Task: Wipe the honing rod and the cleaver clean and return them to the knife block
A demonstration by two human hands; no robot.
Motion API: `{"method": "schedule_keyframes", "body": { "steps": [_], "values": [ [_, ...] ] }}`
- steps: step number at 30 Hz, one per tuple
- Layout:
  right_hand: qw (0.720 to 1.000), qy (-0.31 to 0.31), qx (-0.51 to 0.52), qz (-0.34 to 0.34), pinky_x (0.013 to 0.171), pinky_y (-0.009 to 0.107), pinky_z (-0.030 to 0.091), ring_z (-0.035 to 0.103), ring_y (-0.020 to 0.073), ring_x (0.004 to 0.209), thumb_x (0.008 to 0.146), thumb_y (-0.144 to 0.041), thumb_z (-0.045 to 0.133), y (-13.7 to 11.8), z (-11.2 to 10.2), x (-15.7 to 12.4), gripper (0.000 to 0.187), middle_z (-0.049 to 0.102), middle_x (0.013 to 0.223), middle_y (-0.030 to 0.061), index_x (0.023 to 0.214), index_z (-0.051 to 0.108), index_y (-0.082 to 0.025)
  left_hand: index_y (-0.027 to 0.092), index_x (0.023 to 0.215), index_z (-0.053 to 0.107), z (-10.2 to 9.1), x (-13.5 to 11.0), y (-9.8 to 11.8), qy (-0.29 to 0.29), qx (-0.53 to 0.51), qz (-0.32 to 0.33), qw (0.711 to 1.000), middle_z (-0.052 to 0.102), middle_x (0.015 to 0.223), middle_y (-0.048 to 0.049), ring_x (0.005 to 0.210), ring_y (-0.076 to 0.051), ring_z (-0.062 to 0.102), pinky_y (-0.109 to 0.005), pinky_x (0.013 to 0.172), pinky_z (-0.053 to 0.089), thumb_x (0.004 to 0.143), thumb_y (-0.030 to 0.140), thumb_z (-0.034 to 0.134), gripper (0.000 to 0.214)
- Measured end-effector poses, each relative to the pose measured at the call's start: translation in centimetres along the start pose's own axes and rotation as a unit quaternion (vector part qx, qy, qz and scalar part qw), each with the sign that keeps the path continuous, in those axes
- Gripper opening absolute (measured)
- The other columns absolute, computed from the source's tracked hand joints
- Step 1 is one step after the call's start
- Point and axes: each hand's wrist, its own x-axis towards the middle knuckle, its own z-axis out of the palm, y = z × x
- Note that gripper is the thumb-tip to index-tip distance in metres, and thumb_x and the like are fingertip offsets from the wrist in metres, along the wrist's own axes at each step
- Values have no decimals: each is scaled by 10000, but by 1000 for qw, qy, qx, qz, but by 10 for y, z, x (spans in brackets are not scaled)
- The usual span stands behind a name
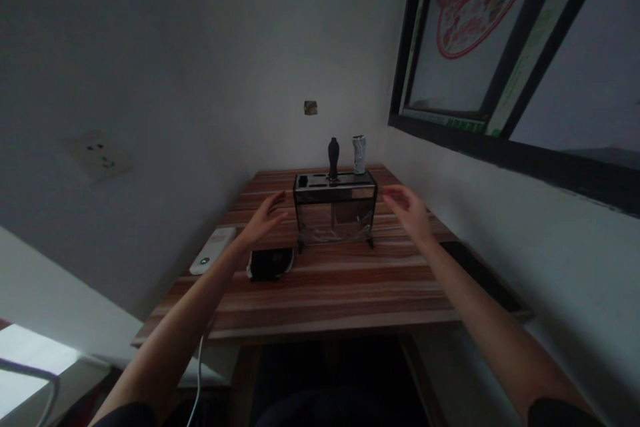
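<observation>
A clear-walled rack with a black slotted top [335,188] stands on short legs on the wooden table. A dark bulbous handle [333,157] rises upright from its top. My left hand [266,219] is just left of the rack, empty, with its fingers apart. On the opposite side my right hand [407,212] hovers close to the rack's right end; its fingers are spread and nothing is in them. Neither hand appears to touch the rack. Below my left hand lies a small black case or pouch [271,264] with pale edges.
A silver can [359,155] stands behind the rack. A white device [214,250] lies at the table's left edge. Along the right wall rests a flat dark object [477,275]. A white cable [199,373] hangs below the front edge. Walls close in the striped table [330,310].
</observation>
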Motion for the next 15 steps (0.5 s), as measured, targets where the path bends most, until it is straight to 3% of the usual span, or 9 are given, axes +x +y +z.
{"method": "schedule_keyframes", "body": {
  "steps": [2, 3, 6, 10, 13, 15],
  "values": [
    [1000, 17, -25, -5, 776, 363, 513, 623, 218, 841, 834, -433, 583, -14, 5, -12, 234, 663, 917, 73, 890, 647, -215, 220, 1386, 384, -17, -10, -3, 15, 39, -11, 999, 468, 1408, -127, 1240, -241, 502, -424, 1051, 386, 811, 424, 597, 646],
    [1000, -9, -26, -5, 720, 339, 510, 620, 202, 767, 845, -421, 569, -20, 11, -18, 223, 662, 856, 62, 875, 648, -214, 207, 1367, 411, -25, -15, -4, 17, 60, -19, 998, 509, 1367, -128, 1200, -240, 532, -424, 1035, 402, 816, 421, 585, 616],
    [986, -166, -23, -16, 632, 289, 483, 608, 171, 662, 858, -369, 553, -38, 43, -38, 187, 665, 757, 30, 861, 660, -216, 185, 1210, 569, -45, -32, -9, 7, 122, -49, 991, 626, 1218, -110, 1096, -255, 595, -427, 996, 431, 800, 430, 576, 477],
    [941, -313, -103, -80, 693, 282, 468, 639, 176, 748, 884, -275, 527, -54, 107, -67, 161, 699, 811, 27, 874, 676, -217, 233, 989, 685, -52, -56, -16, -14, 189, -88, 978, 714, 1019, -64, 975, -272, 647, -401, 927, 469, 746, 427, 601, 322],
    [889, -376, -227, -132, 778, 303, 470, 652, 202, 911, 926, -236, 449, -59, 153, -83, 221, 690, 1003, 61, 983, 662, -219, 249, 930, 702, -46, -72, -20, -34, 215, -97, 971, 726, 992, -57, 969, -278, 654, -375, 890, 486, 725, 397, 603, 271],
    [860, -400, -293, -123, 774, 311, 488, 644, 225, 986, 916, -239, 464, -59, 177, -88, 218, 669, 1070, 69, 1044, 639, -221, 247, 946, 698, -43, -81, -21, -46, 227, -97, 968, 723, 1005, -63, 969, -278, 654, -376, 878, 490, 742, 379, 581, 270]
  ]
}}
